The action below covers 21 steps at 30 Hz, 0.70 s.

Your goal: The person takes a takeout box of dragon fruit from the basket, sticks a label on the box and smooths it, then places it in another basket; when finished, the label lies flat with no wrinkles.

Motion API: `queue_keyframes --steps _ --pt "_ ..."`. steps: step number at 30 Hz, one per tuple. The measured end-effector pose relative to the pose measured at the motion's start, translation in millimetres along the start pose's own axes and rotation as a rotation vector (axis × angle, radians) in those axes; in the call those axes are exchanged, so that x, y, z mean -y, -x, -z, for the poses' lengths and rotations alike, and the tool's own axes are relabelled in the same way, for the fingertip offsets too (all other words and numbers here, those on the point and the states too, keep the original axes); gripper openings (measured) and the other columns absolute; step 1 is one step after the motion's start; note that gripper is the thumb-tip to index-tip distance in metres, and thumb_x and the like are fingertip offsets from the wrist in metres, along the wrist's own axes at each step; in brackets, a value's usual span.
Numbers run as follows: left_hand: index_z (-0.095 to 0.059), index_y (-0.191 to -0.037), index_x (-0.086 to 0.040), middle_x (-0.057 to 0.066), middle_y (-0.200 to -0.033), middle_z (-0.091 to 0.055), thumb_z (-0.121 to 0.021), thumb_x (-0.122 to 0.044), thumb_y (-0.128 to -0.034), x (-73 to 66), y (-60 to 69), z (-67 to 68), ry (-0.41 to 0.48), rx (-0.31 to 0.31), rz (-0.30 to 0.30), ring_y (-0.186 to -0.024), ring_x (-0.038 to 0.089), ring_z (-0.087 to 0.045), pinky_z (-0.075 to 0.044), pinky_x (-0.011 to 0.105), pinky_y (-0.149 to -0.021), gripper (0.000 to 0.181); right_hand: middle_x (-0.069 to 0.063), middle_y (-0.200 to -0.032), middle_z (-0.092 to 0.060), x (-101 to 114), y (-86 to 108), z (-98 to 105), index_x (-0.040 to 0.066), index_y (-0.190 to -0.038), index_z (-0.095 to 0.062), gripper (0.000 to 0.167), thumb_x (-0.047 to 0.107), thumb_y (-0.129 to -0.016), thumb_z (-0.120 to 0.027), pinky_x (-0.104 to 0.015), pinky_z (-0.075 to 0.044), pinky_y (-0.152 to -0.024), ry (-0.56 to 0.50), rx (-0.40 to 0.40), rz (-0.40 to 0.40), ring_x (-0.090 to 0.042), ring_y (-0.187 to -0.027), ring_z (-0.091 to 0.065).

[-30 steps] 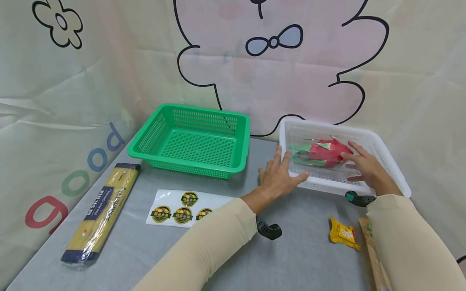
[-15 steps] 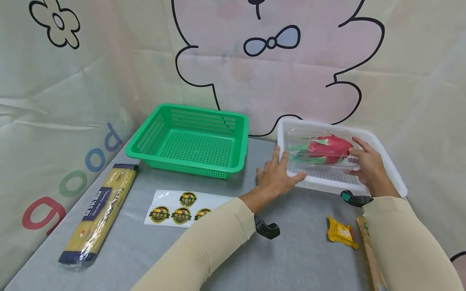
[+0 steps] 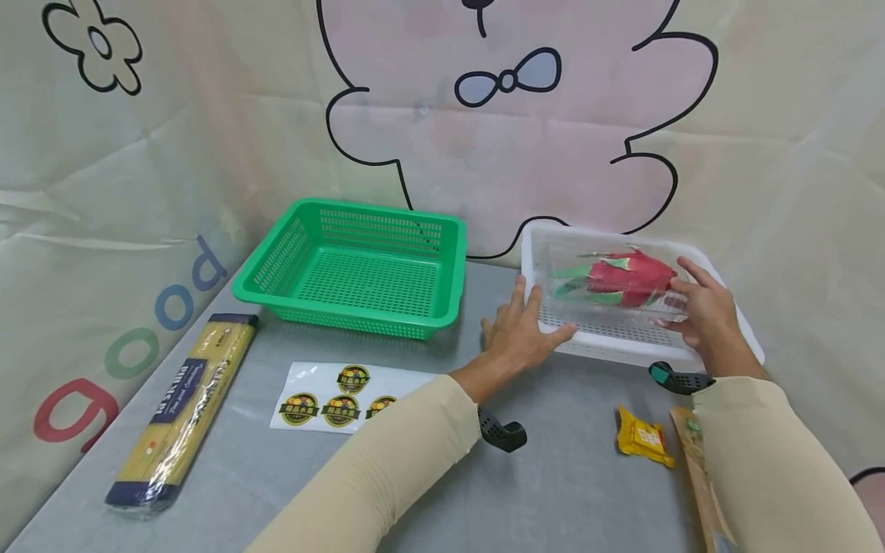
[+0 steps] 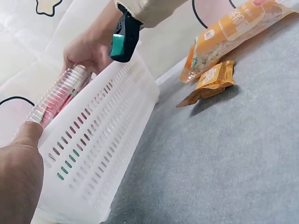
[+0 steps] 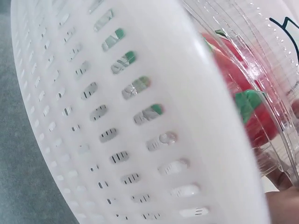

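A red dragon fruit [image 3: 631, 278] with green tips lies in a clear plastic box [image 3: 568, 306]. My right hand [image 3: 710, 313] grips the right end of this box, which is raised slightly and tilted over the white basket [image 3: 622, 355]. With fingers spread and fairly straight, my left hand [image 3: 518, 332] touches the basket's front left corner. Its thumb [image 4: 29, 135] rests by the rim in the left wrist view. Through the slots of the basket wall [image 5: 107, 116], bits of green show in the right wrist view. The right fingers under the box are partly hidden.
A green basket [image 3: 359, 316] stands at the back left. Left of it lies a pack of dry noodles [image 3: 181, 415]. A sticker sheet [image 3: 314, 376] lies in front. A yellow wrapped snack [image 3: 643, 438] and an orange-and-clear packet [image 4: 233, 35] lie on the near right.
My right hand has closed on the box's right end and raised it a little from the basket. My left hand stays at the basket corner. The head view has shifted slightly.
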<state>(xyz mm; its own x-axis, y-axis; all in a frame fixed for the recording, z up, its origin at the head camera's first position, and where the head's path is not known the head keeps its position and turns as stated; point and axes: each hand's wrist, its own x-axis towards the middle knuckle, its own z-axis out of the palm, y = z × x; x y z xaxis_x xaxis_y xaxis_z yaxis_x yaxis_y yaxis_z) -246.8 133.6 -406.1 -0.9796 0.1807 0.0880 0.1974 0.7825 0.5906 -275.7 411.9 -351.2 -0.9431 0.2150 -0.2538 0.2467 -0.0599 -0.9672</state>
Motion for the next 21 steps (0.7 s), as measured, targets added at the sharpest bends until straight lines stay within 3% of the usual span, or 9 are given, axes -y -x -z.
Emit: queue_keyframes --steps 9,17,21 --pt "-0.023 -0.155 -0.027 -0.006 -0.161 -0.002 -0.048 -0.076 -0.0822 -0.1 -0.4 1.7 0.018 0.005 -0.004 -0.129 0.027 -0.04 -0.025 0.063 -0.101 0.091 0.001 -0.153 -0.022 7 14.4 5 0.047 -0.144 -0.039 0.056 0.037 -0.094 -0.059 -0.065 -0.017 -0.1 -0.098 0.001 0.022 -0.027 -0.13 -0.026" --pt "-0.022 -0.155 -0.027 -0.006 -0.161 -0.002 -0.049 -0.075 -0.0819 -0.7 -0.9 1.5 0.014 0.001 -0.004 -0.131 0.027 -0.036 -0.025 0.063 -0.1 0.092 0.0 -0.152 -0.024 15 26.6 8 0.046 -0.143 -0.042 0.058 0.039 -0.089 -0.065 -0.059 -0.03 -0.092 -0.108 -0.035 0.037 -0.024 -0.121 -0.037" --pt "-0.022 -0.155 -0.026 -0.005 -0.161 -0.001 -0.049 -0.075 -0.082 0.0 -1.4 0.8 0.01 0.003 -0.004 -0.133 0.027 -0.034 -0.025 0.063 -0.101 0.092 0.004 -0.147 -0.029 21 33.5 7 0.046 -0.141 -0.045 0.055 0.036 -0.091 -0.065 -0.062 -0.025 -0.096 -0.152 -0.03 0.041 -0.033 -0.134 -0.024"
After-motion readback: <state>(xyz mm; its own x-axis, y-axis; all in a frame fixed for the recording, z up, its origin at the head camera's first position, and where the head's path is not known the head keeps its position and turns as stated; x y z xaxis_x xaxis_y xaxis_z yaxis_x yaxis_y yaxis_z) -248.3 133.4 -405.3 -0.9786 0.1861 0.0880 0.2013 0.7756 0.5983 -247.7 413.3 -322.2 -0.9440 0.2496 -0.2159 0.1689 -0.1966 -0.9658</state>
